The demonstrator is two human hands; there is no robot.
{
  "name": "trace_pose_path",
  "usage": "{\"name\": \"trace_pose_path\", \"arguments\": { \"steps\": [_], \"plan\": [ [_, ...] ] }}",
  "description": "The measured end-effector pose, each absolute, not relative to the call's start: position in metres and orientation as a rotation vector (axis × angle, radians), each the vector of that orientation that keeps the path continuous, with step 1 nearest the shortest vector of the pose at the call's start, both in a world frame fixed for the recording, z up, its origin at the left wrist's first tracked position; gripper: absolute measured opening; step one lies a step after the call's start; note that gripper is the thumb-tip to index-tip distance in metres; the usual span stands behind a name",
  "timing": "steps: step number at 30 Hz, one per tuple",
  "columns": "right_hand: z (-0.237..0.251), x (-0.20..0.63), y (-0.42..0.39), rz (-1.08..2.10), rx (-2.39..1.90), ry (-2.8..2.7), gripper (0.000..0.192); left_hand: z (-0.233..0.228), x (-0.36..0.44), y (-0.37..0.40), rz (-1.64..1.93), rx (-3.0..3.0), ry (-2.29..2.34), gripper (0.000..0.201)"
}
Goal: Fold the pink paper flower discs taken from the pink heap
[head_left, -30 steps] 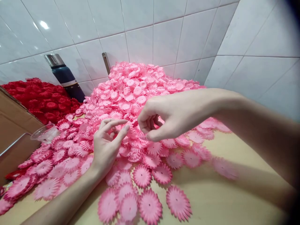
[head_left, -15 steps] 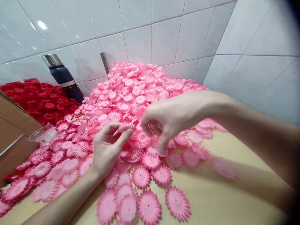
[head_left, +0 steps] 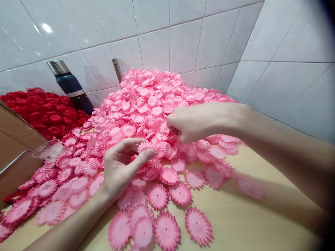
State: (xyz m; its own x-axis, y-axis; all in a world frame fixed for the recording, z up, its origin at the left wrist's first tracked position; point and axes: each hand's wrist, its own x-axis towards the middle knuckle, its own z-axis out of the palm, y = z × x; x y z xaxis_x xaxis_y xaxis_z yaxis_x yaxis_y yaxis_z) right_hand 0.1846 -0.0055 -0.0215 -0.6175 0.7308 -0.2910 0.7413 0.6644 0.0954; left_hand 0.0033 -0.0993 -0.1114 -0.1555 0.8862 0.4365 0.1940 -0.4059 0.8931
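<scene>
Pink petal disc (head_left: 144,146) pinched in left hand (head_left: 121,167) fingers; right hand (head_left: 195,122) fingers curled into pile (head_left: 154,101), probably grabbing another to stack.

Bare table (head_left: 248,216) lies open; pink flower heap (head_left: 154,101) blocks behind.

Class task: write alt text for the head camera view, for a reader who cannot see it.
A person's left hand pinches a pink flower-shaped cutout while the right hand reaches into a big heap of pink cutouts on a wooden table. Behind, against a white tiled wall, are red cutouts, a dark flask and a cardboard box.
</scene>
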Motion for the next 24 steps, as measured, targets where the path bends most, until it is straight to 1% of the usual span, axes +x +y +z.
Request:
{"name": "trace_pose_path", "arguments": {
  "steps": [3,5,9,11,14,19,24],
  "plan": [
    [-0.018,0.188,-0.005,-0.028,1.236,2.672,0.006,-0.111,0.002,-0.102,1.532,1.711,1.162,0.015],
    [-0.015,0.188,-0.007,-0.136,1.177,2.747,0.011,-0.11,0.001,-0.103,1.441,1.821,1.034,0.012],
    [-0.014,0.179,-0.021,-0.485,0.784,2.685,0.023,-0.108,-0.002,-0.105,1.272,1.93,0.883,0.015],
    [-0.018,0.171,-0.029,-0.553,0.656,2.566,0.026,-0.109,-0.004,-0.105,1.206,1.919,0.902,0.023],
    [-0.024,0.164,-0.036,-0.57,0.602,2.494,0.021,-0.111,-0.007,-0.106,1.225,1.852,0.954,0.039],
    [-0.02,0.169,-0.034,-0.53,0.625,2.598,0.02,-0.115,-0.008,-0.105,1.362,1.756,0.995,0.037],
    [-0.012,0.173,-0.037,-0.696,0.464,2.654,0.015,-0.116,-0.008,-0.105,1.403,1.68,1.112,0.04]
  ]
}}
